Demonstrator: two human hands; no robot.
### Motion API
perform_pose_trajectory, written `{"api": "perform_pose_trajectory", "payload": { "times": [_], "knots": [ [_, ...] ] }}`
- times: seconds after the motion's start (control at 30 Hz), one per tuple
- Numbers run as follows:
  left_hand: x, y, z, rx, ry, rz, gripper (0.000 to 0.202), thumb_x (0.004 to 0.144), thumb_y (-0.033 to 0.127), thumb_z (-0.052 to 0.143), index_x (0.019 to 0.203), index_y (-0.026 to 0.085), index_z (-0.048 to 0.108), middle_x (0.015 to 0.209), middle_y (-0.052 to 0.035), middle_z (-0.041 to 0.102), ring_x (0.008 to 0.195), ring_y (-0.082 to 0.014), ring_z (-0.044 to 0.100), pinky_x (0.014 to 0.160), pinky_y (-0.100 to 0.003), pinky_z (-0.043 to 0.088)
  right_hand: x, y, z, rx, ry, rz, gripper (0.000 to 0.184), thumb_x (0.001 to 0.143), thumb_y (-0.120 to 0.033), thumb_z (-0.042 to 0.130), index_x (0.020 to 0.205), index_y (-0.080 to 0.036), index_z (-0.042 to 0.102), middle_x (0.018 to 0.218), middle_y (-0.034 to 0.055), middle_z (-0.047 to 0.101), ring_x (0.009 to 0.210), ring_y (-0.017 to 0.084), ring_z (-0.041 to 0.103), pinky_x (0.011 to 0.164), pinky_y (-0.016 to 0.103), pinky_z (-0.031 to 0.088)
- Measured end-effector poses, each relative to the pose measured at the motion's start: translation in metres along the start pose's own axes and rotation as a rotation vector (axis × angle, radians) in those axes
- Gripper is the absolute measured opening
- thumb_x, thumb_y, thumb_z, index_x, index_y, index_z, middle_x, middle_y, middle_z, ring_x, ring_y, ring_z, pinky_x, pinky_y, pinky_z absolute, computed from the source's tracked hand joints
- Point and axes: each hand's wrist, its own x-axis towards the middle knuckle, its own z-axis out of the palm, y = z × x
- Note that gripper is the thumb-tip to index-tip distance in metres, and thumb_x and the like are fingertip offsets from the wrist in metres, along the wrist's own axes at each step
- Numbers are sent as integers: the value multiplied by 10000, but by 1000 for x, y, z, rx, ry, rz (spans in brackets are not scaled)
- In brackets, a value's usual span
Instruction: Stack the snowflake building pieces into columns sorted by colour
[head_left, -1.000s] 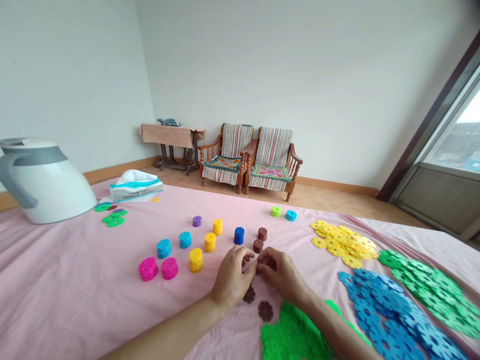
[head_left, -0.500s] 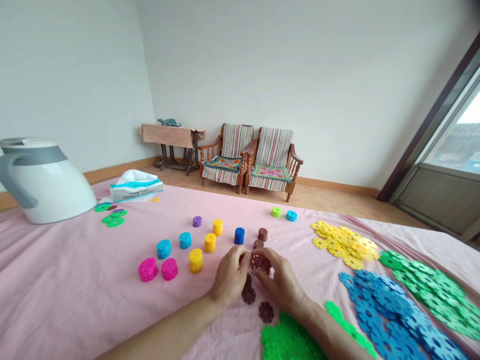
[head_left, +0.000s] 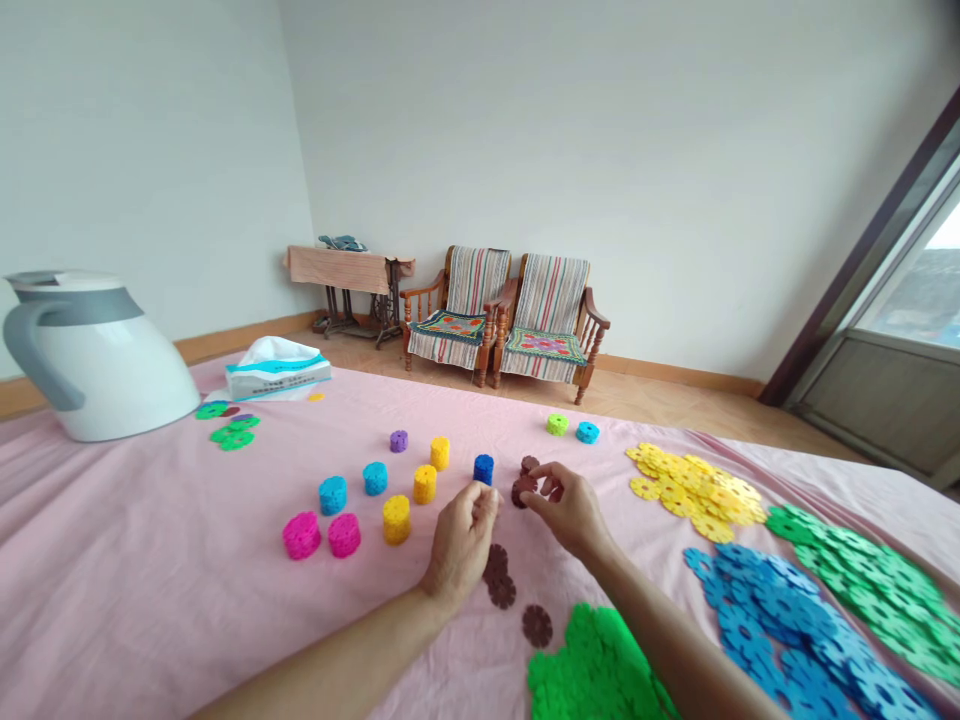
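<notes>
My right hand (head_left: pixel 571 508) pinches a brown stack of plastic discs (head_left: pixel 522 491) just above the pink cloth (head_left: pixel 150 590), close to another brown stack (head_left: pixel 529 464). My left hand (head_left: pixel 463 540) is loosely curled beside it, fingertips together, with nothing visible in them. Loose brown discs (head_left: pixel 498 578) lie flat under my hands, and one more brown disc (head_left: pixel 537 625) sits nearer me. Ahead of my left hand stands a blue stack (head_left: pixel 484 469).
Yellow (head_left: pixel 396 519), cyan (head_left: pixel 331 494), pink (head_left: pixel 301 534) and purple (head_left: pixel 398 440) stacks stand to the left. Flat piles of yellow (head_left: pixel 694 488), green (head_left: pixel 862 580), blue (head_left: pixel 795 630) and green discs (head_left: pixel 592 670) lie right and near. A white kettle (head_left: pixel 97 355) and tissue pack (head_left: pixel 276 366) sit far left.
My hands have separated. The right hand moved forward with the brown stack toward the other brown stack; the left hand stayed back and let go.
</notes>
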Motion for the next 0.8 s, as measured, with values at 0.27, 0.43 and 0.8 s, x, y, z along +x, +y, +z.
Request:
{"api": "perform_pose_trajectory", "payload": {
  "times": [0.27, 0.43, 0.8],
  "knots": [
    [0, 1, 0, 21, -8, -3, 296, 881, 401, 389, 746, 187, 543, 675, -2, 586, 653, -155, 567, 614, -233, 433, 3, 3, 11, 4, -6, 23, 128, 625, -265, 606, 717, -177, 617, 467, -62, 467, 442, 105, 434, 457, 215, 299],
    [0, 2, 0, 33, -6, 1, 295, 872, 396, 397, 723, 188, 545, 693, -14, 604, 683, -163, 579, 634, -237, 445, 5, 6, 12, -6, 1, 8, 140, 616, -264, 604, 727, -178, 608, 471, -62, 486, 448, 108, 454, 462, 215, 316],
    [0, 4, -1, 5, 14, 2, 270, 856, 378, 427, 712, 187, 552, 678, -10, 605, 665, -162, 576, 616, -233, 433, 3, 5, 10, 3, -4, 7, 167, 645, -285, 601, 770, -173, 600, 481, -57, 493, 461, 117, 473, 467, 221, 337]
  ]
}}
